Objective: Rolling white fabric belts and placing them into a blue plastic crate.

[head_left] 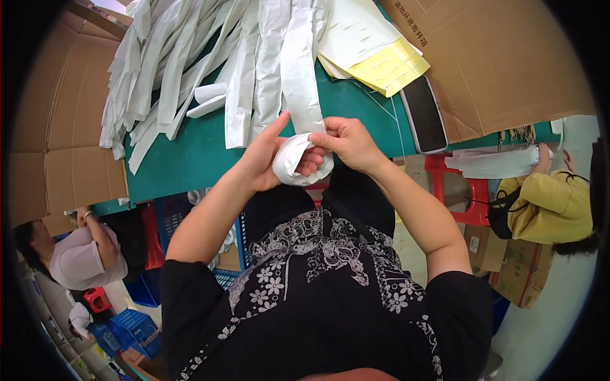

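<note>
A long white paper strip (303,76) runs down over the table's near edge and curls into a loose coil (286,166). The fingers of my left hand (259,157) pass through this coil, which wraps round them, while the thumb points up beside it. With thumb and fingers, my right hand (351,145) pinches the strip at the coil's upper right side. More white strips (171,89) fan out across the table on the left, and a short rolled piece (210,95) lies among them.
On the green table (171,168) are white and yellow sheets (381,63) and a dark-screened phone (424,115). Large cardboard pieces (502,57) flank the table. Blue crates (171,219) and red stools (467,190) stand below. Co-workers sit at left (89,254) and right (549,206).
</note>
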Available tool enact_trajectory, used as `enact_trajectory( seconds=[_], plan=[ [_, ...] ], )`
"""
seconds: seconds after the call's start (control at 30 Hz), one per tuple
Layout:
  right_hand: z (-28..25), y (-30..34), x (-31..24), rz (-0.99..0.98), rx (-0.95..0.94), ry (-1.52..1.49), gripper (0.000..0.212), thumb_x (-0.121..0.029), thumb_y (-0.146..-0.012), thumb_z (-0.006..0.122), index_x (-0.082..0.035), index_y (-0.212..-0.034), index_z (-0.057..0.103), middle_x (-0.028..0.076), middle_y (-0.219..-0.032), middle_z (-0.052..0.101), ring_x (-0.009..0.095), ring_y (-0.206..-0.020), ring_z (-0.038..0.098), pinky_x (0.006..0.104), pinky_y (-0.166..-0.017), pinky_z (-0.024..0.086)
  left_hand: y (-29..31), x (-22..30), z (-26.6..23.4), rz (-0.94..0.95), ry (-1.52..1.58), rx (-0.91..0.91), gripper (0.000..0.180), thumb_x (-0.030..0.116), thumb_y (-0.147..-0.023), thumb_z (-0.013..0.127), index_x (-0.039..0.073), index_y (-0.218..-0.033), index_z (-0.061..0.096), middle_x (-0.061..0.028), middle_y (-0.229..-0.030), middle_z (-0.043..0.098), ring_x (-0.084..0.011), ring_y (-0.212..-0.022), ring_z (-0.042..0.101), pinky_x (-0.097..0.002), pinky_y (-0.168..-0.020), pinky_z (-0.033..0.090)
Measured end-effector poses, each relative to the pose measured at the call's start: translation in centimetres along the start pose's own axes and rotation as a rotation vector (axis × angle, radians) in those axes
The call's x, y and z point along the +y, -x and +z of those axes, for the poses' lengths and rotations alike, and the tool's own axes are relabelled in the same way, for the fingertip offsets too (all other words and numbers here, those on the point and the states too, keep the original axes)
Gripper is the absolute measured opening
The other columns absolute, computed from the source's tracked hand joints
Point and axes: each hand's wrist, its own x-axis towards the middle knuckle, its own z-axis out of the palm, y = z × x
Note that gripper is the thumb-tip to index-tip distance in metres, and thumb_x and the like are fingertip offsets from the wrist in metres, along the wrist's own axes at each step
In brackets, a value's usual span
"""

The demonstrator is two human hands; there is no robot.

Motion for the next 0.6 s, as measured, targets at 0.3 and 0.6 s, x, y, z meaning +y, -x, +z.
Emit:
enact_trajectory(
  seconds=[0.3, 0.6],
  plan=[
    [2.2, -0.1, 1.3, 0.173, 0.074, -0.533, 0.023, -0.015, -0.086, 0.060, 0.004, -0.098, 0.056, 0.007, -0.087, 0.063, 0.009, -0.072, 0.058, 0.0232, -0.066, 0.049, 0.9, -2.5, -2.5, 1.073, -1.007, 0.355, 0.035, -0.001, -0.071, 0.069, 0.001, -0.105, 0.059, -0.0096, -0.099, 0.061, -0.0203, -0.094, 0.058, -0.0280, -0.082, 0.044],
    [2.9, -0.7, 2.9, 0.021, 0.113, -0.259, 0.024, -0.014, -0.092, 0.046, 0.001, -0.111, 0.051, 0.007, -0.098, 0.061, 0.010, -0.087, 0.057, 0.0254, -0.076, 0.047, 1.3, -1.5, -3.8, 1.097, -1.158, 0.188, 0.020, 0.000, -0.075, 0.064, 0.000, -0.095, 0.062, -0.0086, -0.091, 0.062, -0.0176, -0.083, 0.059, -0.0271, -0.076, 0.045]
  ],
)
